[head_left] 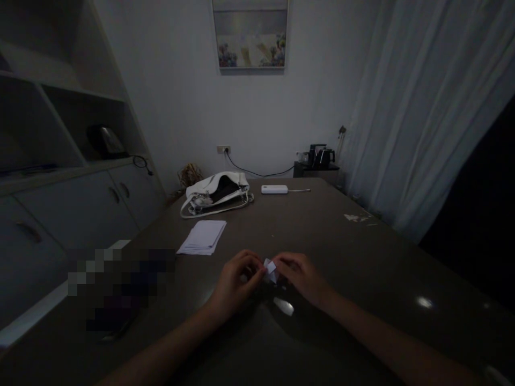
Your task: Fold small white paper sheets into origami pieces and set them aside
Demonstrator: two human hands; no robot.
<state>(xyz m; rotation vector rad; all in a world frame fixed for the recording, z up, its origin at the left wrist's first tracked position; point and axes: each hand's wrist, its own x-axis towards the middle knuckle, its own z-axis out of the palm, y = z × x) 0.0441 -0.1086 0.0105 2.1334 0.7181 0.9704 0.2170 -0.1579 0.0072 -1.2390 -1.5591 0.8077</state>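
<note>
A small folded piece of white paper is held between my two hands, low over the dark table. My left hand pinches its left side between thumb and fingers. On the other side my right hand has its fingers closed on the paper's right edge. Just below, a pale oblong piece lies on the tabletop; it could be paper or a reflection, I cannot tell. Tiny white bits sit close under the folded paper.
A stack of white paper sheets lies left of my hands. Behind it rests a white handbag. A white power strip or power bank with a short cable is at the far edge. Scraps lie at right; a blurred patch covers the left.
</note>
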